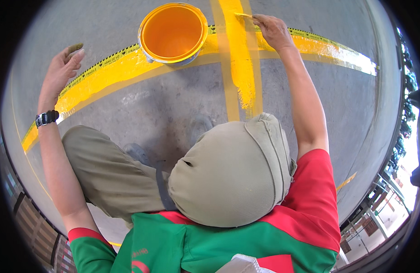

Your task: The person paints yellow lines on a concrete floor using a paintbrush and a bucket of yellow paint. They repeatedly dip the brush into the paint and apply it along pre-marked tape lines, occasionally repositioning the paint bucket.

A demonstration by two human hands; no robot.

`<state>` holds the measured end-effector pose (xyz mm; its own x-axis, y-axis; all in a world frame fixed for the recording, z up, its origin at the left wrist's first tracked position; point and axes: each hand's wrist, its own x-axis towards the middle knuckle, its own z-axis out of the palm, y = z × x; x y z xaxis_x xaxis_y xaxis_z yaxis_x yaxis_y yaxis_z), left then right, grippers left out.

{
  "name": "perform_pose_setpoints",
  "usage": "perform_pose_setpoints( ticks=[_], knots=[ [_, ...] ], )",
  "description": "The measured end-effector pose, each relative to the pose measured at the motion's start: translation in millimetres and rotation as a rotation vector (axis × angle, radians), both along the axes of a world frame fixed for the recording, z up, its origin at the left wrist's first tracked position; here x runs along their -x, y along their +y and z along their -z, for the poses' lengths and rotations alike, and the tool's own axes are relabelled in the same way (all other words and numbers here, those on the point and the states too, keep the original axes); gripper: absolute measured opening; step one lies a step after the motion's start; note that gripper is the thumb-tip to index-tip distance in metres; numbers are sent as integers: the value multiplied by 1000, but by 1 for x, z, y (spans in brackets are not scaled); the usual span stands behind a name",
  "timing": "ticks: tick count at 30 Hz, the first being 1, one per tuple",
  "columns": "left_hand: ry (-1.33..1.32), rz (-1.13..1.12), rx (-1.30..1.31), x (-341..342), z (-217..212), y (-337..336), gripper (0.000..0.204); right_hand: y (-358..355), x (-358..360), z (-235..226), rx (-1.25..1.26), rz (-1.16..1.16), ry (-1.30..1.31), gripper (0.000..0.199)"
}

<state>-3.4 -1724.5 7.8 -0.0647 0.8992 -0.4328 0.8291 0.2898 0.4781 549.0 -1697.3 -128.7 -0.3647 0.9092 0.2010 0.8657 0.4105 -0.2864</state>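
Grey concrete floor carrying wet yellow painted lines edged with tape; paint bucket sitting just left of the brush grip.

Outdoors in bright daylight on a grey concrete floor, scuffed and stained. Along the right rim, a row of trees and pale building structures; more dim structures lower left.
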Motion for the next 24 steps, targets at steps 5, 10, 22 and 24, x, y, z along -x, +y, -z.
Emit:
perform_pose_setpoints(
  ticks=[5,10,22,24],
  knots=[
    [23,-20,24,29,-9,-7,65,-98,-12,17,239,-81,-115,31],
    [69,5,-42,35,3,-1,62,-248,-23,-43,647,-92,-183,32],
    [-102,-31,22,20,-16,12,65,-37,7,24,63,-27,171,26],
    [-49,-43,18,22,-19,11,64,-17,13,38,355,78,-10,35]
  ],
)
